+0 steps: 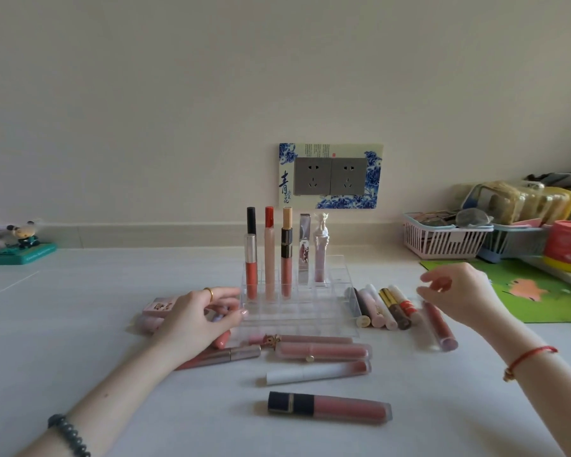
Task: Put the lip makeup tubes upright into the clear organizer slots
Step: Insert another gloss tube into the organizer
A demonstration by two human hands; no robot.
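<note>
So this is early days. Five tubes stand upright in the far row of the clear organizer (297, 301), the row furthest from both hands: a black-capped one (251, 258), a red-capped one (269, 255), a gold-capped one (286, 255), a silver one (304, 249) and a white sculpted one (321, 252). The rows nearer the person look empty, so slots aren't the problem.

What's left is a lot, a dozen or more by my count, all lying flat. A fanned bunch (383, 308) sits just inboard of the right hand (459, 291), and a clear pink tube (440, 324) is right under it. Between the wrists are a pink one (323, 352), a white one (317, 372) and a dark-capped one (327, 409). A rose-gold one (225, 356) pokes out under the left hand (195, 321), and some pale pink ones (155, 311) lie just outboard of it.

The right hand hovers with fingers loose and apart, and I can't see anything in it. The left is curled down at the organizer's near corner over something pale. I honestly can't tell if it's gripping a tube or just resting there.

The organizer walls are see-through, so I'd guess the edges are easy to clip, and the tall back row looks tippy if a sleeve or wrist reaches over it. The loose tubes crowd the front edge, so coming straight down from above looks like the cleanest way in. The pink basket (442, 239) and red tin (567, 245) are well beyond the right hand, out of the way.
</note>
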